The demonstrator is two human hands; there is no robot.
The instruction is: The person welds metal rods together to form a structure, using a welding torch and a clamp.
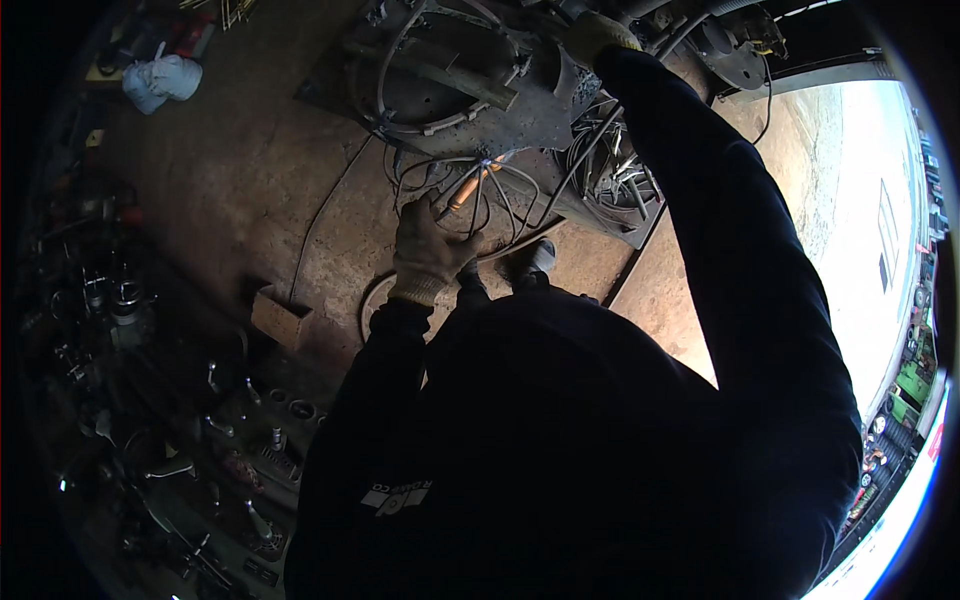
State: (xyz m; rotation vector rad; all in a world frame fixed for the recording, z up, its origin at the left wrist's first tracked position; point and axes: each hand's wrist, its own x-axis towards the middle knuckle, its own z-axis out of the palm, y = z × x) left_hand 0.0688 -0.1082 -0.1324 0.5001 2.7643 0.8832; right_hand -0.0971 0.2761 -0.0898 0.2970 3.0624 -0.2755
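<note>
Gloved left hand (pixel 428 255) closed around an orange-tipped rod (pixel 462 190) – apparently a welding tool – amid loose wires (pixel 500 195) under a dark metal housing (pixel 470 85), gloved right hand (pixel 597 35) resting on the housing's top, grip unclear, concrete floor (pixel 240 170) below – cluttered tools at left.

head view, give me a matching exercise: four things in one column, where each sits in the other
Things:
1 left hand
2 right hand
3 white cloth bundle
4 small wooden box

Places:
A top left, on the floor
B up on the dark metal machine
C on the orange-handled tool among wires
D on the floor beside the left sleeve

Pairs: 1-C, 2-B, 3-A, 4-D
</note>
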